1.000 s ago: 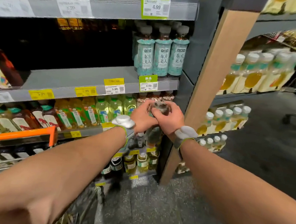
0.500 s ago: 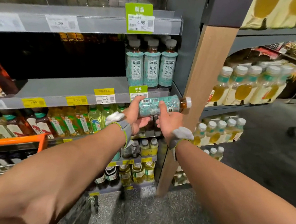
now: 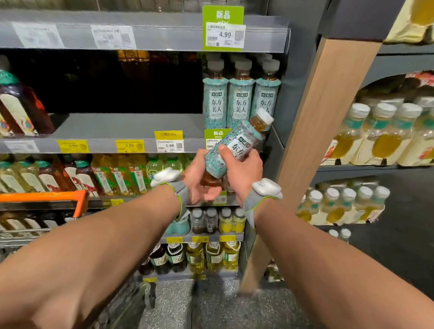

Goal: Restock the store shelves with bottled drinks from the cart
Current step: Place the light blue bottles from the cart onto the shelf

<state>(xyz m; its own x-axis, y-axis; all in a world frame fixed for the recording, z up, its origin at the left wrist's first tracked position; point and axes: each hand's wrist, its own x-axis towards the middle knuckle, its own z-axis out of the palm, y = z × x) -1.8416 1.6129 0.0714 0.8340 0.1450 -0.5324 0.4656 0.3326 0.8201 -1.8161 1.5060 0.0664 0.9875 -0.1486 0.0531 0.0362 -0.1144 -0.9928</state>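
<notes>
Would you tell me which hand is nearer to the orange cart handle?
Left. The left hand sits open beneath the teal-labelled bottle, to the right of the orange cart handle; the right hand grips that bottle, farther to the right.

Tilted bottle (image 3: 235, 145) in your right hand (image 3: 241, 170), before the right end of the shelf (image 3: 124, 129); row of bottles (image 3: 239, 102) stands behind it; cart (image 3: 27, 197) at your left.

A wide stretch of the middle shelf (image 3: 124, 129) is lying bare between brown bottles (image 3: 12, 107) on the left and teal bottles (image 3: 239, 102) on the right. The upper shelf (image 3: 170, 31) is capping it overhead.
</notes>
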